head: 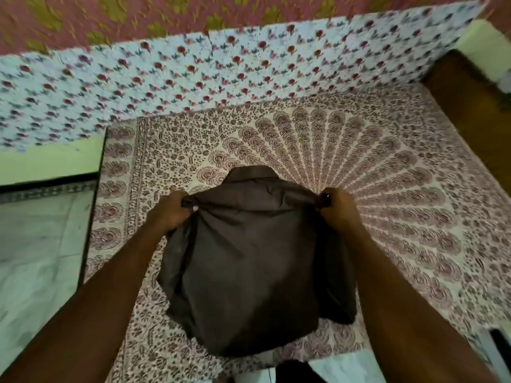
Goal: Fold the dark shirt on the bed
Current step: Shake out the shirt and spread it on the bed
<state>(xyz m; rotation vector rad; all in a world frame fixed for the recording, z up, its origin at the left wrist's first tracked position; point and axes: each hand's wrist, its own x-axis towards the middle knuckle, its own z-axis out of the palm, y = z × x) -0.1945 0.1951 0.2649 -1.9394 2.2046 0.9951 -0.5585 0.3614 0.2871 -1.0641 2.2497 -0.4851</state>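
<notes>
Fingers (190, 210) of the left hand (172, 212) are curled tight into a bunch of dark cloth, one pale nail showing at the edge of the fold, and the right hand (338, 207) does the same on the other side, its thumb and fingers pinching a gathered corner. Between the two hands the dark shirt (249, 261) is pulled taut across its top edge, held at what look like the shoulders, with the collar end humped up just beyond the stretched line. From there the rest of the shirt hangs and spreads toward the person, wrinkled, its lower hem reaching the near edge of the bed; whether that lower part lies flat on the sheet or hangs just clear of it I cannot tell. Both bare forearms come in from the bottom corners and meet the cloth from either side.

Under the shirt the bed (401, 217) is covered with a cream sheet printed in a purplish fan of paisley feathers. Behind it stands a pale blue floral cloth (193, 76) with small red flowers, and above that a pink patterned wall (110, 15). Pale floor tiles (36, 244) show to the left of the bed. I see no boxes, baskets or other holders anywhere.
</notes>
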